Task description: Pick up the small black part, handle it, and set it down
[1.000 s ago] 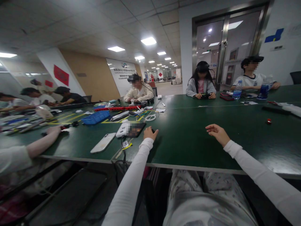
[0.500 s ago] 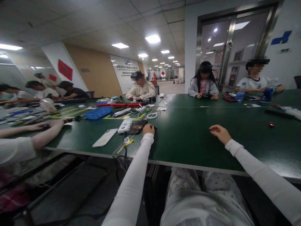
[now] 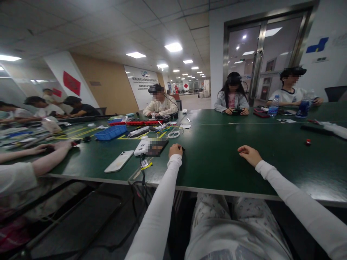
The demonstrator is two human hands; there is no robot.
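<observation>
My left hand is closed just above the green table. A small dark bit shows at its right edge, too little of it to name. Left of that hand lies a dark-screened phone, close but apart from it. Beside the phone is a white device with a cable, and farther left a white phone lies flat. Over the right part of the table hovers my right hand, fingers loosely bent and apart, holding nothing. The closest small item on its side is a red object.
A blue basket, a coiled white cable and scattered tools lie at the left. A co-worker's arms rest on the table there. Several people sit around it. A water bottle stands at the far right. The near edge crosses my lap.
My left hand has shifted right, away from the dark-screened phone, with the dark bit still at its edge. My right hand keeps its loose pose. The view has turned slightly.
</observation>
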